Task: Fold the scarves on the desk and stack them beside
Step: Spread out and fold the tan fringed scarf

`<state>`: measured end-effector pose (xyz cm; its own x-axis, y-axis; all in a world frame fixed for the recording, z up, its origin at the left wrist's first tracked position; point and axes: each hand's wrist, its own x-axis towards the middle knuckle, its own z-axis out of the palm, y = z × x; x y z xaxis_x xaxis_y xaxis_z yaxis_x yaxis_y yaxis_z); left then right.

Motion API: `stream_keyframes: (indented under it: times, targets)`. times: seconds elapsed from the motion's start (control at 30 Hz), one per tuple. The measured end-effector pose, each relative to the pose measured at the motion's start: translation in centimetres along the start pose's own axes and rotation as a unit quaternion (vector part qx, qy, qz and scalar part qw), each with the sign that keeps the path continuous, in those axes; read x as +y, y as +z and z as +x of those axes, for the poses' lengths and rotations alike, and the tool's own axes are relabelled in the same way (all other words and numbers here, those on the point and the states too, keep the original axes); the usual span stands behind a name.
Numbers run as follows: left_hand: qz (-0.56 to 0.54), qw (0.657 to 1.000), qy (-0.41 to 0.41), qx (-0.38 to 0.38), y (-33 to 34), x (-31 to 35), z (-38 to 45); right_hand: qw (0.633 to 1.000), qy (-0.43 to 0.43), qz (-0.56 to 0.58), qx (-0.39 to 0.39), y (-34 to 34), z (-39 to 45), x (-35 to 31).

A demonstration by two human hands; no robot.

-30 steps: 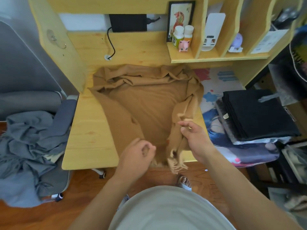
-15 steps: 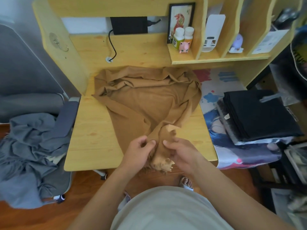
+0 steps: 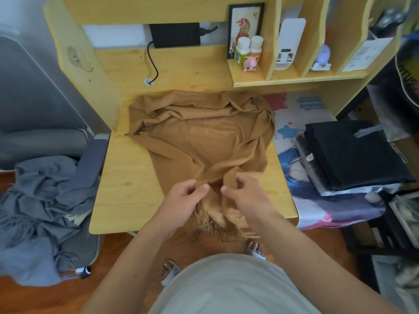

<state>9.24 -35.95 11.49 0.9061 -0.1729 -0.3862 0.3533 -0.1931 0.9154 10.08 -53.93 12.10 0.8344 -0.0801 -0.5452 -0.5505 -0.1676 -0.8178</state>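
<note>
A tan fringed scarf (image 3: 204, 137) lies rumpled across the middle of the wooden desk (image 3: 127, 182), its fringed end hanging over the front edge. My left hand (image 3: 183, 200) pinches the scarf's near edge between thumb and fingers. My right hand (image 3: 247, 193) grips the adjoining edge just to the right, close beside the left. A stack of folded dark scarves (image 3: 353, 155) rests to the right of the desk on a printed cushion (image 3: 301, 177).
A grey scarf (image 3: 36, 209) is heaped on a grey chair (image 3: 90, 164) at the left. Desk shelves at the back hold two bottles (image 3: 248, 51), a pink figure (image 3: 250, 63) and a framed picture (image 3: 246, 21). A black cable (image 3: 154, 66) runs down the back.
My right hand carried the scarf's right fringed end inward to meet my left hand at the front edge. The cloth's right side is now drawn toward the middle.
</note>
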Motion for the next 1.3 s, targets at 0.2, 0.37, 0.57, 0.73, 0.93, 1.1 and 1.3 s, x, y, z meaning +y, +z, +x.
stream_keyframes:
  times: [0.2, 0.37, 0.57, 0.73, 0.93, 1.1, 1.3]
  targets:
    - [0.079, 0.996, 0.017, -0.032, 0.1, 0.0, -0.4, 0.935, 0.131, 0.309, -0.113, 1.0, -0.4, 0.8]
    - [0.067, 0.997, 0.019, -0.033, 0.0, -0.3, -0.8, 0.951, 0.152, 0.252, -0.091, 0.5, -0.6, 0.4]
    - [0.106, 0.994, 0.022, -0.012, 0.3, -0.1, -1.2, 0.969, 0.151, 0.187, -0.062, 1.5, -0.4, 0.0]
    - [0.157, 0.987, 0.043, 0.012, 0.7, -0.1, -1.5, 0.96, 0.163, 0.22, -0.061, 2.0, -0.7, -0.9]
    - [0.174, 0.98, 0.07, 0.065, 1.1, -0.4, -1.6, 0.948, 0.164, 0.268, -0.056, 1.7, -1.3, -1.1]
    - [0.142, 0.987, 0.068, -0.015, 0.6, -0.7, -2.1, 0.947, 0.132, 0.272, -0.107, 2.2, -1.2, -0.3]
    - [0.037, 0.974, -0.101, 0.202, -6.5, -5.1, -1.1, 0.976, 0.142, 0.022, 0.161, -4.4, 4.8, 3.4]
